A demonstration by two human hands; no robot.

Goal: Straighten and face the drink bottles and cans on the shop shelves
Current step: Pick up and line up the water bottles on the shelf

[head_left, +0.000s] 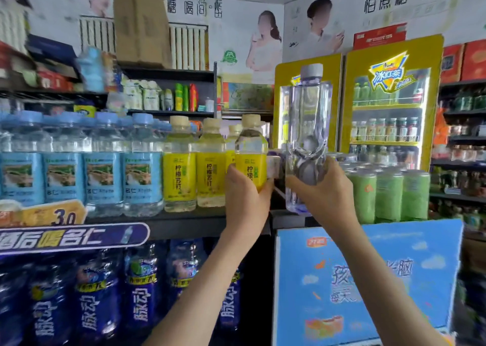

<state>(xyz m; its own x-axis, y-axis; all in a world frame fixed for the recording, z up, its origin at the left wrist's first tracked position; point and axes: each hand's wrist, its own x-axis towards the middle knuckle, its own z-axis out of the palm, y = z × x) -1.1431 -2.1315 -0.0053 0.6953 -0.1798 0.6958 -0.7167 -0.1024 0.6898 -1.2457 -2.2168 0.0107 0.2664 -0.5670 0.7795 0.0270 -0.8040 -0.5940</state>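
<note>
My left hand [244, 195] is curled round the lower half of the end lemon bottle [251, 148], at the right end of the yellow row on the shelf [184, 223]; its base is hidden. My right hand [324, 190] grips the tall clear bottle [307, 114] low on its body, upright, just beside. I'd turn the lemon bottle until its label faces front like its neighbours [180, 174], set it flush with them, and keep the clear bottle from knocking the row

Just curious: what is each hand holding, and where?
The left hand holds the lemon soda bottle at its label; the right hand, the clear bottle round its lower half.
</note>
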